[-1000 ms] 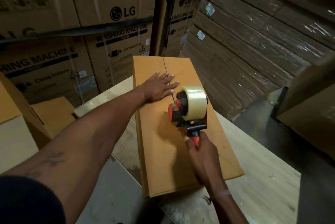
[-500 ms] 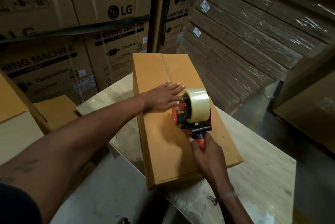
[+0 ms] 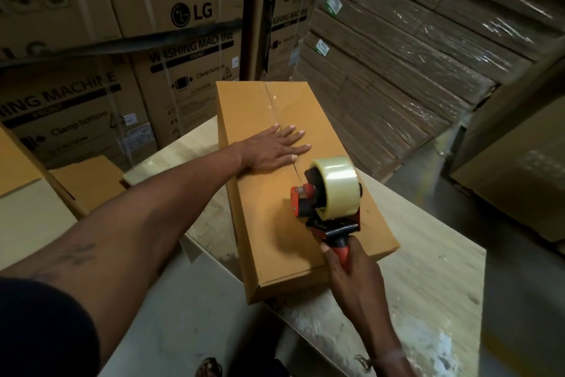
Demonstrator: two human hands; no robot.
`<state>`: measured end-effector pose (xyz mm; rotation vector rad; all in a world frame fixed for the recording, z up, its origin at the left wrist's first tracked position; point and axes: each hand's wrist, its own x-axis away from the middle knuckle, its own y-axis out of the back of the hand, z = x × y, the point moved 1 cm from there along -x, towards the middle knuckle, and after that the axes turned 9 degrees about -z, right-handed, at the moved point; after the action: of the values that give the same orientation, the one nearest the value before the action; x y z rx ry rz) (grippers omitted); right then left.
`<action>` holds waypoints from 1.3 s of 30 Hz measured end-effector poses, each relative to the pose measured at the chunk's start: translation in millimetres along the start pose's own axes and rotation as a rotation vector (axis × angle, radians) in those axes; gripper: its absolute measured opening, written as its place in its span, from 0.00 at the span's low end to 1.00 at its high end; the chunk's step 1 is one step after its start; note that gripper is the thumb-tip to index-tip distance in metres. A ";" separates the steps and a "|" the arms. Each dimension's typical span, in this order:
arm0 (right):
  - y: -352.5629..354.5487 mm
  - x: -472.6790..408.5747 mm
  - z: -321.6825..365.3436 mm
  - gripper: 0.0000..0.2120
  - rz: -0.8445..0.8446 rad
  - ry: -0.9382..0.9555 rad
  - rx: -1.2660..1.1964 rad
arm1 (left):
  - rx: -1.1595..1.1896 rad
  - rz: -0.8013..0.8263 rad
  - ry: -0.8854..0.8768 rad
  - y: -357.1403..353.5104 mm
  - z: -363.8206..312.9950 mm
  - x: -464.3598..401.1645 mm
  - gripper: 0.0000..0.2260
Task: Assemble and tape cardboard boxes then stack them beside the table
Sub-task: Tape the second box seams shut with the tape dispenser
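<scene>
A long tan cardboard box (image 3: 263, 224) lies on the wooden table (image 3: 428, 285), its top flaps closed along a centre seam. Clear tape shines on the far part of that seam. My left hand (image 3: 275, 149) presses flat on the box top, fingers straight across the seam. My right hand (image 3: 351, 269) grips the red handle of a tape dispenser (image 3: 327, 196), whose clear roll stands over the near half of the seam, just behind my left hand.
Large printed washing machine cartons (image 3: 171, 40) stand behind the table. Shrink-wrapped stacks of flat cardboard (image 3: 412, 71) fill the right. Tan boxes (image 3: 85, 181) sit low on the left. Another carton (image 3: 519, 178) stands at the far right.
The tape dispenser has been drawn toward me along the seam, leaving tape on the far part. My left hand stays flat on the box top.
</scene>
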<state>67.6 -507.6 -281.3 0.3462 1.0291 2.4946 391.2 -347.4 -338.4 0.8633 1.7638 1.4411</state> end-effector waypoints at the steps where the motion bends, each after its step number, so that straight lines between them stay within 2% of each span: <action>1: -2.3 -0.7 -0.4 0.09 -0.005 0.006 -0.007 | 0.001 0.005 0.002 0.6 -0.3 -0.3 0.25; 8: -18.1 -27.4 17.3 0.10 -0.019 0.033 -0.075 | 0.008 0.019 -0.008 4.7 6.9 2.1 0.24; 11: -34.3 -56.7 36.3 0.11 0.003 0.053 -0.049 | 0.011 0.042 0.016 9.8 10.7 5.3 0.26; 15: -48.2 -84.0 52.4 0.11 0.031 0.024 0.009 | 0.000 0.053 0.054 12.8 15.1 7.4 0.25; 20: -45.4 -79.4 47.7 0.12 0.028 0.041 0.033 | 0.025 0.025 0.057 10.5 17.7 11.8 0.36; 25: -26.6 -44.5 27.8 0.09 -0.008 0.061 0.027 | 0.034 0.008 0.059 2.4 26.4 9.8 0.23; 29: -17.5 -11.9 3.4 0.09 -0.011 0.070 -0.006 | 0.018 -0.017 0.041 7.7 22.4 10.9 0.24; 35: -29.9 -16.6 -0.9 0.02 0.000 0.016 -0.056 | 0.083 0.015 -0.201 3.3 -29.0 16.2 0.26; 39: -34.7 -12.6 -4.3 0.02 -0.007 0.031 -0.114 | 0.092 0.001 -0.228 0.1 -38.4 17.8 0.27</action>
<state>86.8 -494.0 -309.9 0.2699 0.8937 2.5460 349.3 -352.6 -334.6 1.0331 1.6670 1.2167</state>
